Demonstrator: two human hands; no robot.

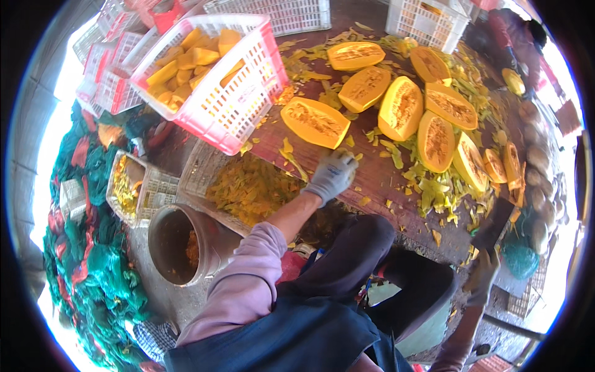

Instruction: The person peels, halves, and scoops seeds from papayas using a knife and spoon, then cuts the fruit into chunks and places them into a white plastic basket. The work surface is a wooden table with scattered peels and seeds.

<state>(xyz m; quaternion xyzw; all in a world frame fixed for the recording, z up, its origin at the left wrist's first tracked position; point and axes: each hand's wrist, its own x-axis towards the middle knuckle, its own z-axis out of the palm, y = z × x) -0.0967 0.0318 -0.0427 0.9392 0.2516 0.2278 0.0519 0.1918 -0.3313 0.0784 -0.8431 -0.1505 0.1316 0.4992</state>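
My left hand [333,172], in a pale work glove, is over the near edge of the wooden table [372,186], close below a halved pumpkin [315,122] with its cut, seeded face up. Its fingertips are partly hidden, so a touch cannot be told. At the right, my gloved right hand [482,274] grips a cleaver [495,223], whose broad dark blade points up and away. Several more peeled pumpkin halves [400,109] lie between the hands and farther back, among green and yellow peelings [434,190].
A white and pink plastic crate [223,116] of pumpkin chunks stands left on the table. Below are a crate of peelings [251,186] and a bucket [179,246]. Green netting [102,260] lies left. Whole pumpkins [537,186] line the right side, where another person [520,42] bends over a pumpkin.
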